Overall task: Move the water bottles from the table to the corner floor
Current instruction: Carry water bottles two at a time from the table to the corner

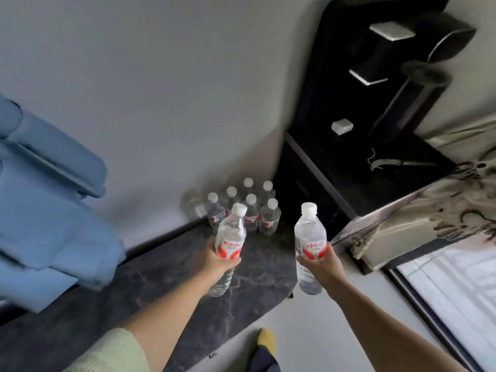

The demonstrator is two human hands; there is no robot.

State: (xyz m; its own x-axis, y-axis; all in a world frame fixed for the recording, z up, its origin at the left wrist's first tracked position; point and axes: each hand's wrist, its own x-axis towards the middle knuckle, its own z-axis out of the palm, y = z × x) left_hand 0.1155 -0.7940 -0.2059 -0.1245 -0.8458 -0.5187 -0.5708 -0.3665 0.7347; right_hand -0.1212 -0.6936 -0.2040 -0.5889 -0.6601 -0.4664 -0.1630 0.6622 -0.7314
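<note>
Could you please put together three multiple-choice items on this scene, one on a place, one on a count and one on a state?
1. Where does the cluster of bottles on the floor stand?
A. On the blue chair
B. In the corner between the wall and the dark cabinet
C. On the bed

2. How many bottles does the person hold?
A. One
B. Two
C. Three

3. What state are the held bottles' tops in?
A. White caps on
B. Caps off
C. Red caps on

Answers:
1. B: the cluster sits on the dark floor slab against the wall, beside the dark cabinet.
2. B: the left hand holds the left bottle in its grip, and the right hand holds the right bottle.
3. A: both show white caps in place.
</note>
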